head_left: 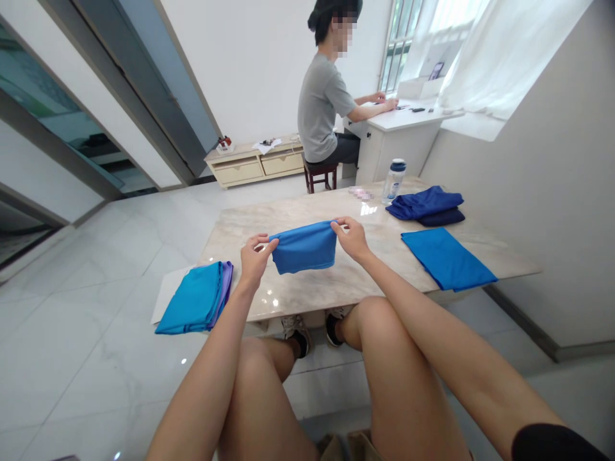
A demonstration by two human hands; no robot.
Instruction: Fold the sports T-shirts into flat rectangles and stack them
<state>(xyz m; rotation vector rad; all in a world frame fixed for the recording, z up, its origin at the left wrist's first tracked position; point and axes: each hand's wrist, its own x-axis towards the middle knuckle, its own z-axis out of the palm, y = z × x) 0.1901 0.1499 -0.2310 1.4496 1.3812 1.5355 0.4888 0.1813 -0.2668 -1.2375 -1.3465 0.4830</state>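
A folded blue cloth [304,248] hangs just above the marble table [336,282], held by its two upper corners. My left hand [254,255] pinches the left corner and my right hand [353,237] pinches the right corner. Both hands are closed on the fabric. My bare knees and arms fill the lower part of the view.
A stack of folded turquoise and purple cloths [196,298] lies at the table's left end. A flat blue cloth [446,259] and a dark blue crumpled pile [427,206] lie at the right. A water bottle [393,181] stands at the back. Another person [327,102] sits at a white desk [398,131] behind.
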